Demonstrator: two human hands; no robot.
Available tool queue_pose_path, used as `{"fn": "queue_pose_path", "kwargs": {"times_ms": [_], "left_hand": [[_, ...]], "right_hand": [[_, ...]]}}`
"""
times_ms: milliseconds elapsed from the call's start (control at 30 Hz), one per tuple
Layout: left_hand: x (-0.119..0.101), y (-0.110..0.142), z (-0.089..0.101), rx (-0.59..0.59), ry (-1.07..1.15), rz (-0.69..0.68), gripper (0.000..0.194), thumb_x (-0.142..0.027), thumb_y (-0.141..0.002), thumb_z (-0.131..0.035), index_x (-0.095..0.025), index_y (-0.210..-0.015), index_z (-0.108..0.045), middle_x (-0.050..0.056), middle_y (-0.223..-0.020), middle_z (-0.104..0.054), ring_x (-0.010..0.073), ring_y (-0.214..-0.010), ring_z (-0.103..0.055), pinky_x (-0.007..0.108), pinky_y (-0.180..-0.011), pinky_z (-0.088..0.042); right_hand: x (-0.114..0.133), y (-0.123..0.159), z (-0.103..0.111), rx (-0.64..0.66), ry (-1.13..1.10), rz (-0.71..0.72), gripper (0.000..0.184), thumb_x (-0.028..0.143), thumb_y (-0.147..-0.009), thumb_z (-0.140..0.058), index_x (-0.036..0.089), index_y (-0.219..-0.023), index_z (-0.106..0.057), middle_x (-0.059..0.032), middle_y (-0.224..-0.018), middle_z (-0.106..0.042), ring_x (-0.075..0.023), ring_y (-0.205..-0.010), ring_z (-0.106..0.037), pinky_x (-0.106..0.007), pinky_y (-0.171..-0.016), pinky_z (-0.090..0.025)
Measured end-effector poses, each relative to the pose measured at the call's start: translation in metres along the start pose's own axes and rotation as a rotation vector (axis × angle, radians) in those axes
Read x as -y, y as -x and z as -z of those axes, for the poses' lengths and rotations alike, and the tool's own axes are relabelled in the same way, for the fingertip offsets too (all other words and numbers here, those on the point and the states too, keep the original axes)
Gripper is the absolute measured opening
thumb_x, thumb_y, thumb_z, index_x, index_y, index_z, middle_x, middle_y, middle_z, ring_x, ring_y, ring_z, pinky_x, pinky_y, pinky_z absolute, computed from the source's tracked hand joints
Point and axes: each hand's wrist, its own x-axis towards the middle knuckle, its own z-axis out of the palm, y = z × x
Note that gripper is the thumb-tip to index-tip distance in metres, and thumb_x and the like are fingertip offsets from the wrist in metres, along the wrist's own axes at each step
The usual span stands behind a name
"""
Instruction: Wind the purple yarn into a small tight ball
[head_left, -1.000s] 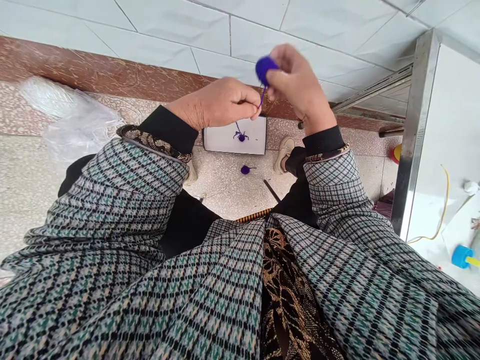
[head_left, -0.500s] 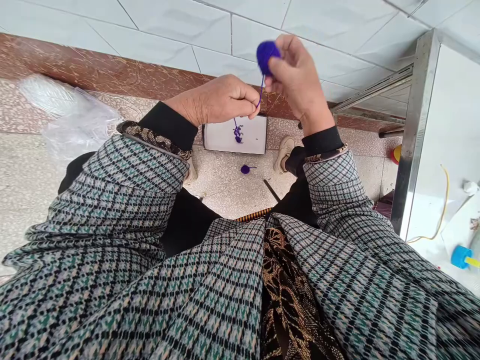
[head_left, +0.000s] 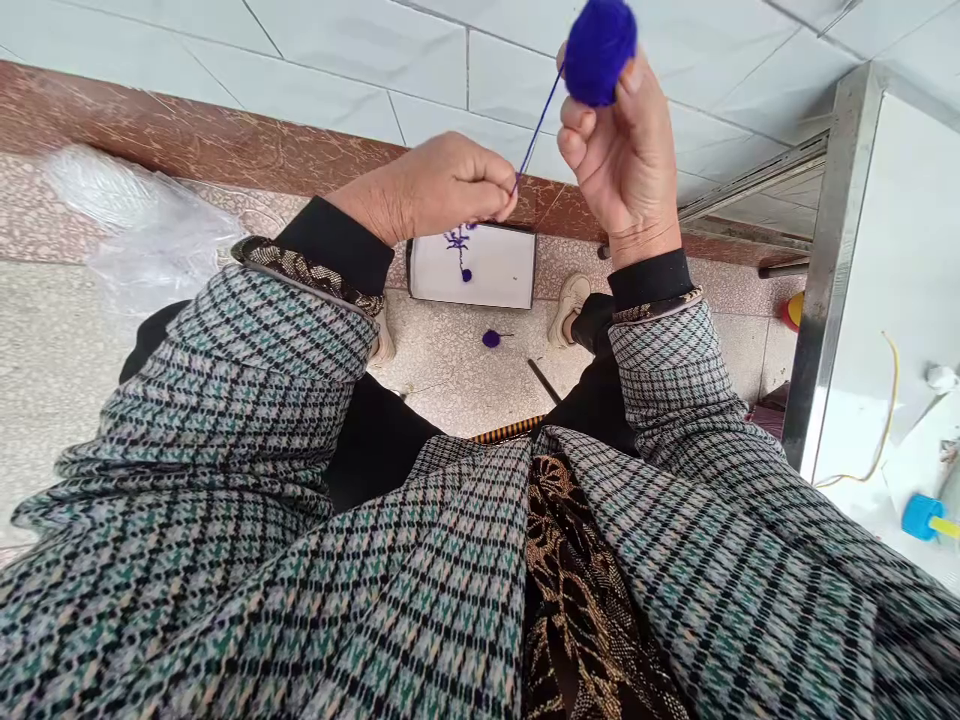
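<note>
My right hand [head_left: 626, 150] is raised high and closed round a small ball of purple yarn [head_left: 598, 50]. A taut purple strand [head_left: 538, 125] runs down from the ball to my left hand [head_left: 439, 188], which pinches it between thumb and fingers. Below the left hand a short tangled end of the yarn [head_left: 459, 245] dangles over a white box [head_left: 499, 270] on the floor. A second small purple yarn piece [head_left: 491, 339] lies on the floor between my feet.
A crumpled clear plastic bag [head_left: 142, 235] lies on the floor at left. A metal-framed white cabinet [head_left: 832, 260] stands at right, with a blue and yellow object [head_left: 926, 517] and a yellow cord [head_left: 889, 410] beside it. A dark stick [head_left: 541, 380] lies by my right foot.
My right hand has lifted the yarn ball up and to the right, drawing the strand longer and taut. The left hand has stayed almost in place, and the dangling end has risen a little.
</note>
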Motion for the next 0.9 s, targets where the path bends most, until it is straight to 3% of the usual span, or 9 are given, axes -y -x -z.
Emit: {"fn": "queue_pose_path", "kwargs": {"times_ms": [100, 167, 300, 367, 400, 467, 567, 733, 900], "left_hand": [[0.003, -0.004, -0.003, 0.083, -0.037, -0.019, 0.022, -0.021, -0.095, -0.062, -0.019, -0.073, -0.064, 0.001, -0.072, -0.055, 0.0155, -0.072, -0.047, 0.040, -0.091, -0.051], [0.006, -0.004, -0.002, 0.097, -0.020, -0.024, 0.021, -0.022, -0.093, -0.063, -0.020, -0.072, -0.066, 0.002, -0.071, -0.057, 0.0168, -0.071, -0.049, 0.041, -0.090, -0.053], [0.014, -0.004, 0.002, 0.065, 0.107, -0.055, 0.029, -0.037, -0.090, -0.069, -0.025, -0.064, -0.063, 0.004, -0.067, -0.056, 0.0208, -0.073, -0.050, 0.047, -0.090, -0.057], [0.015, -0.003, 0.003, 0.033, 0.168, -0.069, 0.037, -0.046, -0.087, -0.073, -0.028, -0.058, -0.059, 0.006, -0.066, -0.055, 0.0223, -0.073, -0.049, 0.052, -0.092, -0.056], [0.015, -0.003, 0.003, 0.017, 0.200, -0.063, 0.039, -0.049, -0.086, -0.074, -0.028, -0.056, -0.059, 0.006, -0.067, -0.055, 0.0223, -0.073, -0.048, 0.054, -0.092, -0.055], [0.012, -0.002, 0.001, 0.002, 0.287, -0.048, 0.039, -0.052, -0.084, -0.078, -0.027, -0.057, -0.063, 0.007, -0.068, -0.058, 0.0219, -0.072, -0.048, 0.056, -0.091, -0.054], [0.008, 0.000, -0.003, -0.017, 0.498, -0.071, 0.041, -0.058, -0.083, -0.085, -0.025, -0.067, -0.068, 0.007, -0.071, -0.063, 0.0221, -0.070, -0.056, 0.054, -0.086, -0.053], [0.015, 0.002, -0.004, 0.023, 0.619, -0.066, 0.071, -0.090, -0.080, -0.091, -0.023, -0.101, -0.076, 0.004, -0.079, -0.072, 0.0200, -0.070, -0.065, 0.047, -0.085, -0.054], [0.034, 0.002, -0.006, -0.096, 0.632, -0.006, 0.078, -0.096, -0.075, -0.092, -0.024, -0.101, -0.080, 0.004, -0.073, -0.075, 0.0191, -0.063, -0.065, 0.040, -0.074, -0.052]], "right_hand": [[-0.006, -0.003, -0.005, -0.024, 0.067, -0.012, 0.030, 0.034, -0.082, -0.074, 0.033, -0.103, -0.053, 0.0018, -0.099, -0.065, -0.0183, -0.080, -0.066, -0.024, -0.072, -0.065], [-0.012, -0.005, -0.001, 0.047, 0.249, -0.016, 0.033, 0.021, -0.076, -0.078, 0.031, -0.094, -0.052, 0.0042, -0.091, -0.062, -0.0143, -0.068, -0.057, -0.022, -0.061, -0.055], [-0.014, -0.007, 0.020, 0.639, 0.723, -0.173, 0.027, 0.010, -0.073, -0.078, 0.025, -0.089, -0.063, 0.0045, -0.080, -0.060, -0.0111, -0.063, -0.049, -0.019, -0.051, -0.041], [-0.008, -0.004, 0.030, 0.874, 0.613, -0.241, 0.025, 0.026, -0.079, -0.085, 0.023, -0.094, -0.064, 0.0046, -0.080, -0.062, -0.0103, -0.065, -0.054, -0.017, -0.053, -0.044], [-0.004, -0.001, 0.033, 0.887, 0.479, -0.237, 0.034, 0.039, -0.080, -0.088, 0.024, -0.097, -0.063, 0.0044, -0.082, -0.063, -0.0103, -0.065, -0.057, -0.017, -0.054, -0.047], [0.002, 0.007, 0.035, 0.766, 0.205, -0.188, 0.054, 0.057, -0.075, -0.093, 0.026, -0.106, -0.061, 0.0034, -0.090, -0.067, -0.0115, -0.066, -0.061, -0.018, -0.055, -0.052], [0.004, 0.014, 0.031, 0.530, -0.070, -0.085, 0.065, 0.053, -0.067, -0.097, 0.029, -0.117, -0.062, 0.0034, -0.091, -0.066, -0.0122, -0.058, -0.056, -0.022, -0.050, -0.055], [0.004, 0.007, 0.040, 0.319, -0.417, 0.161, 0.056, 0.048, -0.062, -0.101, 0.032, -0.101, -0.063, 0.0067, -0.083, -0.053, -0.0070, -0.043, -0.029, -0.022, -0.037, -0.046], [0.022, 0.006, 0.069, -0.003, -0.624, 0.311, 0.045, 0.024, -0.076, -0.096, 0.042, -0.112, -0.076, 0.0049, -0.087, -0.053, -0.0083, -0.046, -0.042, -0.016, -0.040, -0.046]]}}
